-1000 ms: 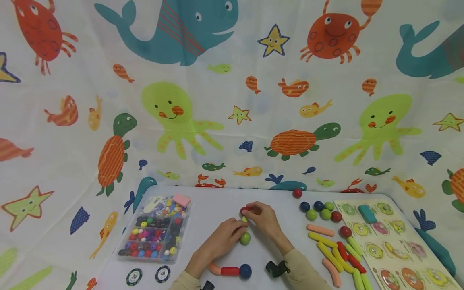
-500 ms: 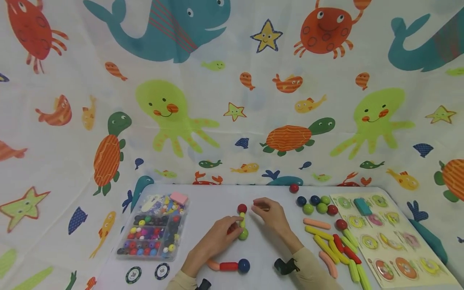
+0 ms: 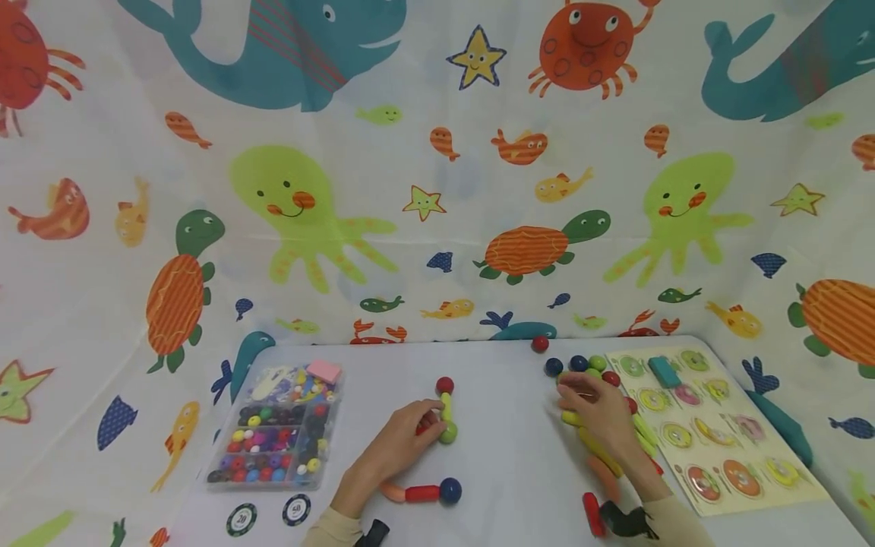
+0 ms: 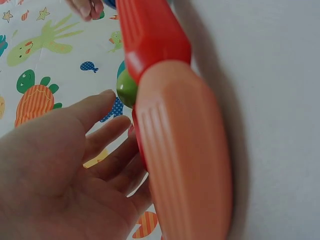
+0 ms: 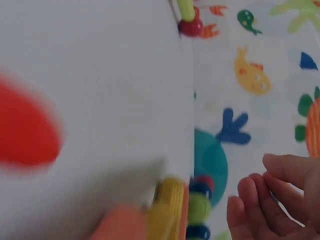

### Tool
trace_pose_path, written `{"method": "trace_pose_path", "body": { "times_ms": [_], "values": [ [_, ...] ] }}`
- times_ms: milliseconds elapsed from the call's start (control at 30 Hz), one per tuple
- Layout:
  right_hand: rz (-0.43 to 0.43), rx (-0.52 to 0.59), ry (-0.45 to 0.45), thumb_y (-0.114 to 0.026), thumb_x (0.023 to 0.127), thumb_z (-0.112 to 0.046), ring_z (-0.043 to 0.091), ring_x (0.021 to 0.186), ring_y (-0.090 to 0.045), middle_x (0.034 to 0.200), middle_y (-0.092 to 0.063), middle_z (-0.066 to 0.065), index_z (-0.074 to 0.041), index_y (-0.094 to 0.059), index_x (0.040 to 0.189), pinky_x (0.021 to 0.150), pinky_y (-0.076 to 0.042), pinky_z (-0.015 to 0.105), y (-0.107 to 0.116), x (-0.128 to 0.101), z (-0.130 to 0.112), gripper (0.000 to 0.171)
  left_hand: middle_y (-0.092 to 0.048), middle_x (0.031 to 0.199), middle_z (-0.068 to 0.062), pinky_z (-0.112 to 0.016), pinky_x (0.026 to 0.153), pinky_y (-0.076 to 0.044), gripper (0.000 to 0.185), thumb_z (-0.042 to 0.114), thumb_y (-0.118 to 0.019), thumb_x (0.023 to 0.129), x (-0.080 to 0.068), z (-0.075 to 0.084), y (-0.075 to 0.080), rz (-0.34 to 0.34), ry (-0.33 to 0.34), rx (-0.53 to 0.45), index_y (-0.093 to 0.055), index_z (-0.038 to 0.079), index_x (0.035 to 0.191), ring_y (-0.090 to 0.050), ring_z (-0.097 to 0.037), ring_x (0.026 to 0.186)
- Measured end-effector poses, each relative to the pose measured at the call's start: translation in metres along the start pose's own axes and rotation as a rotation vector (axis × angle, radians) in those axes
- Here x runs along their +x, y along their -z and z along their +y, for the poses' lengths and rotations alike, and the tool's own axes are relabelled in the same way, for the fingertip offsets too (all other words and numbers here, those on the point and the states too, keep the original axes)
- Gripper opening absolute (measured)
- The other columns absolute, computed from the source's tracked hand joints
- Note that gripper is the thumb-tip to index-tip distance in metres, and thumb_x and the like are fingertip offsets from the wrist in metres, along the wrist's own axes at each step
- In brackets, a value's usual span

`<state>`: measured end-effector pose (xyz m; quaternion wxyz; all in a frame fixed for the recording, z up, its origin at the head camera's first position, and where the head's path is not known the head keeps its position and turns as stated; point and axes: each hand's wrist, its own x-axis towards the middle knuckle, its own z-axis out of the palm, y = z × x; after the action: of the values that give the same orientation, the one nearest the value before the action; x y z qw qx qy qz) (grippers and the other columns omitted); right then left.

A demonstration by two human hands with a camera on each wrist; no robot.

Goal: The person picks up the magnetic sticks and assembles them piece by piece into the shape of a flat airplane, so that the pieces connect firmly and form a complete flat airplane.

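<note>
My left hand point(image 3: 403, 437) curls its thumb and fingers around a red stick point(image 4: 139, 142), mostly hidden. Right of it a green ball point(image 3: 447, 433), a yellow-green stick point(image 3: 446, 406) and a red ball point(image 3: 445, 385) form a line. Nearer me lies a chain of a salmon curved stick point(image 4: 185, 150), a red stick point(image 3: 421, 494) and a dark blue ball point(image 3: 450, 491). My right hand point(image 3: 598, 410) hovers over the loose sticks and balls at the right, fingers loosely bent; in the right wrist view nothing shows between them.
A compartment box of beads point(image 3: 273, 425) stands at the left, with two round chips point(image 3: 296, 510) before it. Yellow sticks point(image 3: 596, 448) and several balls point(image 3: 578, 364) lie at the right beside a picture board point(image 3: 724, 448) bearing a teal block point(image 3: 664, 372).
My right hand has left the red ball and moved right, over the sticks and balls. My left hand stays beside the green ball. The head view has shifted slightly.
</note>
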<state>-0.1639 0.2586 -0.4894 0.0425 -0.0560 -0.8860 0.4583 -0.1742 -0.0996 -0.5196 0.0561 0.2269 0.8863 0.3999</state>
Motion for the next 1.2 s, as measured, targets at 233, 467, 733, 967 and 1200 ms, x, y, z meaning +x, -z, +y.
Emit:
{"method": "trace_pose_path", "body": {
  "times_ms": [233,467,733,967,1200],
  "values": [
    [0.113,-0.2,-0.029,-0.066,0.097,-0.045,0.029,0.11,-0.068,0.118,-0.074,0.008,-0.014,-0.069,0.125,0.083,-0.056,0.021,0.038,-0.027,0.032,0.042,-0.062,0.099,0.007,-0.025,0.082,-0.051,0.035,0.029,-0.065,0.1,0.0,-0.001,-0.001,0.007,-0.011,0.017,-0.064,0.01,0.13,-0.055,-0.006,0.089],
    [0.058,-0.246,-0.224,-0.073,0.092,-0.045,0.024,0.098,-0.067,0.11,-0.075,0.009,-0.012,-0.071,0.121,0.082,-0.057,0.038,0.045,-0.058,0.04,0.044,-0.062,0.099,0.007,-0.025,0.081,-0.05,0.035,0.029,-0.066,0.1,0.0,0.001,0.0,-0.006,0.002,0.016,-0.064,0.01,0.129,-0.054,-0.006,0.089],
    [-0.007,-0.259,-0.29,-0.079,0.085,-0.047,0.014,0.084,-0.064,0.093,-0.074,0.0,-0.007,-0.071,0.113,0.07,-0.052,0.025,0.031,-0.088,0.045,0.049,-0.062,0.098,0.007,-0.024,0.08,-0.05,0.034,0.029,-0.066,0.099,0.001,0.003,0.001,-0.01,0.001,0.017,-0.065,0.01,0.128,-0.054,-0.007,0.089],
    [-0.018,-0.296,-0.3,-0.08,0.085,-0.046,0.013,0.081,-0.06,0.089,-0.069,-0.004,-0.008,-0.07,0.112,0.079,-0.055,0.035,0.017,-0.092,0.048,0.048,-0.062,0.098,0.006,-0.024,0.08,-0.049,0.035,0.031,-0.065,0.1,0.001,0.002,0.003,-0.022,0.006,0.011,-0.064,0.01,0.129,-0.054,-0.007,0.089],
    [-0.04,-0.345,-0.289,-0.083,0.084,-0.034,0.014,0.081,-0.059,0.09,-0.068,-0.003,-0.004,-0.069,0.112,0.081,-0.056,0.04,0.014,-0.091,0.046,0.042,-0.062,0.098,0.007,-0.023,0.08,-0.05,0.035,0.032,-0.064,0.101,0.001,0.001,0.003,-0.031,0.007,-0.009,-0.065,0.01,0.129,-0.054,-0.007,0.089]
  ]
}}
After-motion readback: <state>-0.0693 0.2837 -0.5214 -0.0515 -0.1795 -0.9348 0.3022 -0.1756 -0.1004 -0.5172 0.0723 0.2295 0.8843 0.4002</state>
